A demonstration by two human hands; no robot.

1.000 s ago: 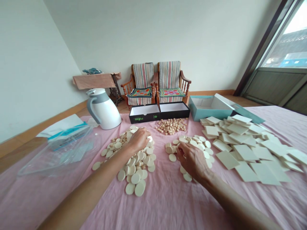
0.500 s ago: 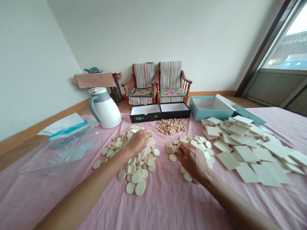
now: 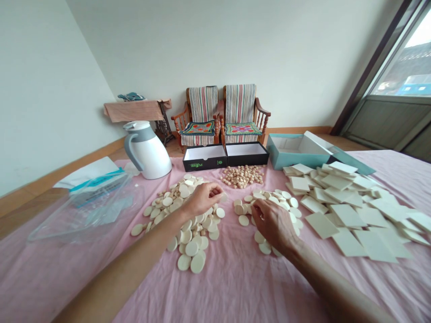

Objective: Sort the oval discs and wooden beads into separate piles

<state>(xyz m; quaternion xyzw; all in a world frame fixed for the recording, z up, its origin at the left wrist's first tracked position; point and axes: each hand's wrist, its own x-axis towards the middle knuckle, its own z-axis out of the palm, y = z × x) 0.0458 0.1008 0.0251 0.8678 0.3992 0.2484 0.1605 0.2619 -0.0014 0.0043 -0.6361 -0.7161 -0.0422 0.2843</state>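
Between the fingertips of my left hand (image 3: pixel 204 197) is a pale round wooden disc (image 3: pixel 224 197), held just right of the left heap. That heap of discs (image 3: pixel 191 248) has small wooden pieces mixed in and spreads below my left wrist. My right hand (image 3: pixel 272 220) rests over the second, smaller pile of discs (image 3: pixel 282 196). Its fingers are curled down, and whatever they may pinch is hidden from view. Beyond both hands lies a mound of small round wooden pieces (image 3: pixel 243 176).
Square pale tiles (image 3: pixel 346 215) are heaped on the right, before a teal box (image 3: pixel 296 159). Two black open boxes (image 3: pixel 205 166) stand at the back. A white jug (image 3: pixel 151 157) and clear plastic packaging (image 3: pixel 84 206) occupy the left of the pink cloth (image 3: pixel 222 287).
My left hand has lifted off the left heap and shifted slightly right, with a disc now showing at its fingertips. My right hand has stayed nearly in place over its pile.
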